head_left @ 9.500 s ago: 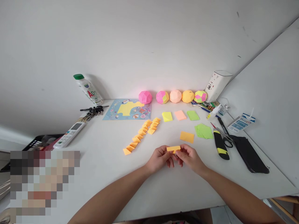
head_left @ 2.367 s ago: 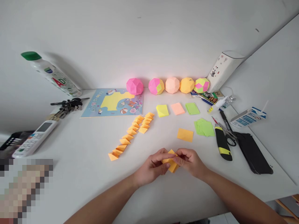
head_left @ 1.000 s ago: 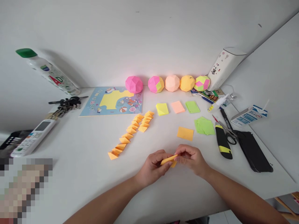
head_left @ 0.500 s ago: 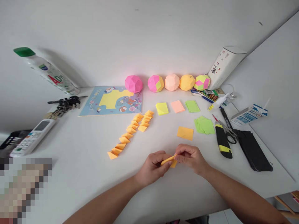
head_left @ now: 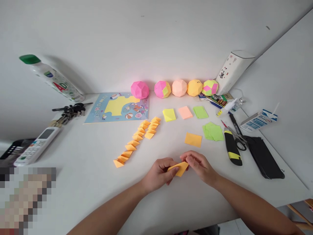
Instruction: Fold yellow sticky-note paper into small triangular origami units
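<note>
- Folded orange paper piece (head_left: pixel 180 168): held up over the white counter (head_left: pixel 156 209).
- Left hand (head_left: pixel 157 174): pinching it between thumb and fingers.
- Right hand (head_left: pixel 201 168): fingers curled at its right corner; whether they grip, I cannot tell.
- Flat orange rectangular paper sheet (head_left: pixel 193 139): on the counter, just beyond the right hand.

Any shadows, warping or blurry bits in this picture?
Head view: a shadow on the wall beside the green-capped bottle; head view: that bottle leans outward, likely lens distortion; head view: folded orange paper fairly sharp, a pixelated patch at lower left.
</note>
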Motion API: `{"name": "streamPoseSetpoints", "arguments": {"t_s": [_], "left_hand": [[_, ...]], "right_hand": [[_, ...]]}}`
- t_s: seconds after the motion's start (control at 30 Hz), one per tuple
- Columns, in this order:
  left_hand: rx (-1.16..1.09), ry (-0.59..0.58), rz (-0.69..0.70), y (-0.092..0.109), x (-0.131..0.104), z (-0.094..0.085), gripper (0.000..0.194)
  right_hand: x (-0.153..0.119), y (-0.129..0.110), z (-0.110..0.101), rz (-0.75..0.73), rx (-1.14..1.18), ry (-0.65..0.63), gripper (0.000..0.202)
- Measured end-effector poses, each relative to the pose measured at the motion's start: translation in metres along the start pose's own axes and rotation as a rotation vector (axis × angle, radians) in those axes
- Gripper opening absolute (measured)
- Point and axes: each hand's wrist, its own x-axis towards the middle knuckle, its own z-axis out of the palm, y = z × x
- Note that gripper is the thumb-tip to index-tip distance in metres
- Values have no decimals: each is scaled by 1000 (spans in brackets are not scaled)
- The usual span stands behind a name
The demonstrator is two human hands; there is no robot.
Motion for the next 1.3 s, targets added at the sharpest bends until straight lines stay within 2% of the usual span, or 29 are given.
{"name": "streamPoseSetpoints", "arguments": {"t_s": [0.13, 0.2, 0.3, 0.4, 0.6, 0.7, 0.83, 1.0, 1.3], "left_hand": [[-75, -8, -22, -1, 2, 1, 26], [-144, 13, -30, -3, 2, 2, 25], [-205, 87, -44, -6, 4, 4, 36], [-229, 145, -20, -8, 6, 5, 34], [-162, 129, -19, -7, 8, 6, 31], [-158, 144, 8, -7, 8, 7, 33], [-189, 155, 39, -7, 9, 8, 35], [-222, 171, 45, -8, 10, 8, 34], [-240, 195, 21, -9, 10, 8, 33]], "right_hand": [[0, 2, 2, -111, -169, -2, 18], [1, 2, 2, -79, -165, 35, 20], [1, 2, 1, -28, -123, 101, 21], [1, 4, 2, -40, -153, 121, 20], [2, 13, 4, -228, -284, 110, 21], [2, 16, 4, -270, -308, 113, 23], [2, 16, 3, -222, -287, 90, 26], [1, 16, 4, -141, -136, 43, 28], [0, 14, 1, -114, -139, -3, 27]]}}
